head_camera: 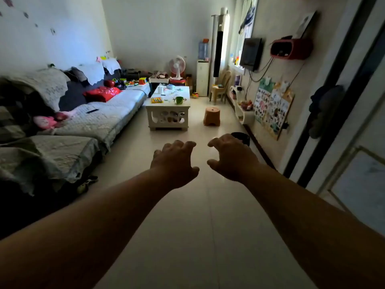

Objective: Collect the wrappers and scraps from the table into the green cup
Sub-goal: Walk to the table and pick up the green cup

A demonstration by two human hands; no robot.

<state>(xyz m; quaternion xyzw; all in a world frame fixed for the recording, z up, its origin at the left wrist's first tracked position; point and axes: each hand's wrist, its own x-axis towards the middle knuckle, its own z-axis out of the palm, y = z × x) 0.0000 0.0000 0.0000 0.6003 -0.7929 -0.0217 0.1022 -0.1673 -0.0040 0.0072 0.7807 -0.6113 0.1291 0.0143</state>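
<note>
A green cup point(178, 100) stands near the front right of a low white table point(168, 105) far ahead in the room. Small wrappers and scraps point(174, 93) lie scattered over the tabletop behind the cup, too small to tell apart. A yellow packet point(156, 100) lies at the table's front left. My left hand point(174, 163) and my right hand point(230, 157) are stretched out in front of me over the floor, well short of the table. The fingers of both hang loosely curled and hold nothing.
A long sofa point(100, 119) with covers, a red cushion and toys runs along the left. An orange stool point(212, 116) stands on the floor right of the table. A dark round bin point(243, 138) sits behind my right hand. Shelves and posters line the right wall.
</note>
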